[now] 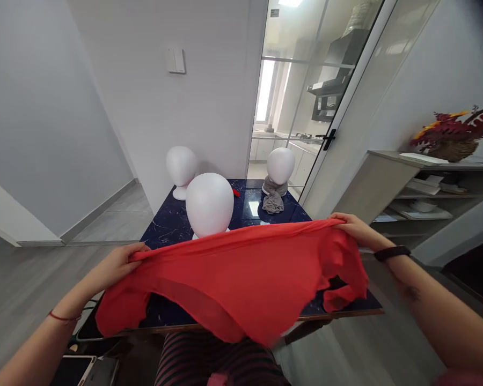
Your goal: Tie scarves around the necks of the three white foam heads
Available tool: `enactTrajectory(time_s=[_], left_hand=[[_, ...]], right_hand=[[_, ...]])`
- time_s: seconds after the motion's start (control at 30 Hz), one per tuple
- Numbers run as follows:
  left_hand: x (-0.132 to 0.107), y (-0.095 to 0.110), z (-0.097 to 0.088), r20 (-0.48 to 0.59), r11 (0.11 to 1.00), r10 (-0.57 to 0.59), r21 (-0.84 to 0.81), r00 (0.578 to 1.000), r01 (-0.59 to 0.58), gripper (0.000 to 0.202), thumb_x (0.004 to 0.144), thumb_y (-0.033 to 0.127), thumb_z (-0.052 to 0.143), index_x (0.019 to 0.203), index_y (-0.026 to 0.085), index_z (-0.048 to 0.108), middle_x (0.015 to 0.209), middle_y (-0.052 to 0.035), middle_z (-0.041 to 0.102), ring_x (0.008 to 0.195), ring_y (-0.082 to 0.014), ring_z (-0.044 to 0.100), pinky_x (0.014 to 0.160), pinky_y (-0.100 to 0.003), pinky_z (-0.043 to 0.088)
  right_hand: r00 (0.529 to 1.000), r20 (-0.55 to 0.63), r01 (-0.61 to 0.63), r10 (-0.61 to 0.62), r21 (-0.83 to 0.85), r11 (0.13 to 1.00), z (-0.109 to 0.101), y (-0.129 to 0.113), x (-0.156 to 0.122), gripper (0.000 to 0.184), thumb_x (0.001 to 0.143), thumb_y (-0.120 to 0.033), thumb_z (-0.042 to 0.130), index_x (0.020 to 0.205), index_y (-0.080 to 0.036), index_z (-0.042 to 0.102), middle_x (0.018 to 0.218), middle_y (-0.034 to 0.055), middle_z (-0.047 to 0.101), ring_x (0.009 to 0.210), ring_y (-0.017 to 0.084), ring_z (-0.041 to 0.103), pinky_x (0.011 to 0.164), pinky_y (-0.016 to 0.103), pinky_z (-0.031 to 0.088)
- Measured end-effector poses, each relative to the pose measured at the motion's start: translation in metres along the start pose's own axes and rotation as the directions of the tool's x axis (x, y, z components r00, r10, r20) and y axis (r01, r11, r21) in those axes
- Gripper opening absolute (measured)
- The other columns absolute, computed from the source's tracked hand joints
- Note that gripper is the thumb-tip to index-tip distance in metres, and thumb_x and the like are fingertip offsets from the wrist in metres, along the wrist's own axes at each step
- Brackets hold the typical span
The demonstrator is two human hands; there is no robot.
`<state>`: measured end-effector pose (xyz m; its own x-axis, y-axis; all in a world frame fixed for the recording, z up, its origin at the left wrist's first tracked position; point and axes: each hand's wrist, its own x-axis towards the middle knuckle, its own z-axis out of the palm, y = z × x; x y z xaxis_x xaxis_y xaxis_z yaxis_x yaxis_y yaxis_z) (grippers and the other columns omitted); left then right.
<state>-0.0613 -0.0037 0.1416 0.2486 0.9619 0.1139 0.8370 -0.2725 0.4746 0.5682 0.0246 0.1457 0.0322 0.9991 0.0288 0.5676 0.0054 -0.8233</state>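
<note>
Three white mannequin heads stand on a dark marbled table, one with grey cloth around its base. The left hand and right hand both have fingers closed on the upper edge of a red cloth, spread over the table's near edge and hiding some of the nearest head's base. A dark label on the glass door behind is too small to read.

The left hand and right hand are pinching a red cloth, which is hanging between their fingers. Beyond the fingers, white head forms are standing on a dark table, a grey scarf wrapping one.
</note>
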Motion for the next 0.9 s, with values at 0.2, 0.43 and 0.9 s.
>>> enactTrajectory(time_s=[0.2, 0.43, 0.9], left_hand=[[-0.031, -0.034, 0.028, 0.154, 0.986, 0.129, 0.089, 0.980, -0.143, 0.038, 0.070, 0.009, 0.039, 0.095, 0.022, 0.064, 0.123, -0.0051, 0.059, 0.112, -0.0211, 0.054, 0.095, -0.032, 0.040], [-0.042, -0.026, 0.065, 0.159, 0.962, 0.127, 0.222, 0.979, -0.161, 0.020, 0.079, 0.038, 0.055, 0.078, 0.022, 0.068, 0.134, -0.0082, 0.051, 0.123, -0.0298, 0.045, 0.103, -0.046, 0.036], [0.021, 0.017, 0.111, 0.045, 0.968, 0.167, 0.181, 0.985, -0.172, 0.023, 0.073, 0.007, 0.040, 0.083, 0.018, 0.058, 0.086, -0.0071, 0.063, 0.087, -0.0237, 0.057, 0.088, -0.039, 0.043]], right_hand=[[0.996, 0.017, 0.093, -0.091, -0.139, 0.986, 0.039, 0.073, -0.006, 0.012, 0.063, -0.030, 0.049, 0.068, -0.021, 0.055, 0.068, 0.0003, 0.061, 0.067, 0.020, 0.058, 0.066, 0.032, 0.049], [0.924, 0.382, 0.197, -0.025, -0.417, 0.887, 0.058, 0.070, -0.034, 0.052, 0.061, -0.032, 0.064, 0.111, -0.023, 0.062, 0.122, 0.0100, 0.060, 0.114, 0.032, 0.055, 0.097, 0.043, 0.044], [0.897, 0.338, 0.441, -0.284, -0.652, 0.617, 0.149, 0.020, 0.023, 0.038, 0.072, -0.004, 0.043, 0.103, -0.018, 0.059, 0.101, 0.0093, 0.064, 0.097, 0.024, 0.058, 0.095, 0.044, 0.038]])
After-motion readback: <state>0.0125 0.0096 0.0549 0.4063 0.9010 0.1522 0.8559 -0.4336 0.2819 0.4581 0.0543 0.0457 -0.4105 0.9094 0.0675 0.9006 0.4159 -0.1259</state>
